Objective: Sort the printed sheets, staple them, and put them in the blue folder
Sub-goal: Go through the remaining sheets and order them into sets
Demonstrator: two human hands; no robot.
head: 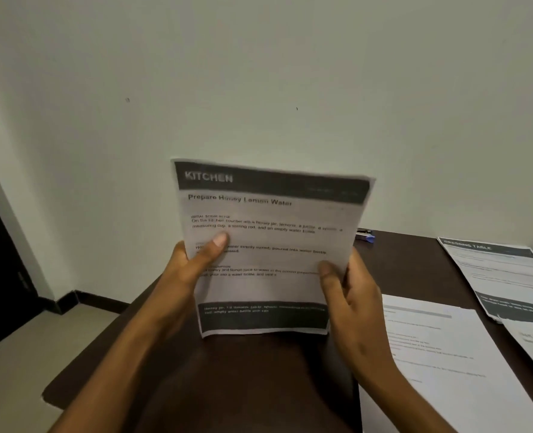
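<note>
- Paper sheet (265, 245) headed KITCHEN held upright at centre; my left hand (193, 264) and right hand (349, 295) pinch its side edges.
- Sorted sheets (493, 270) lie at 3 o'clock.
- Advice: read heading, match pile, square edges before stapling.

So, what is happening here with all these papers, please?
A person holds a printed sheet headed KITCHEN upright over a dark table, the left hand and the right hand each gripping one side edge. Other printed sheets lie flat on the table at the right, one headed DRESSING TABLE. A small blue and metal object, perhaps the stapler, sits by the wall. No blue folder is visible.
</note>
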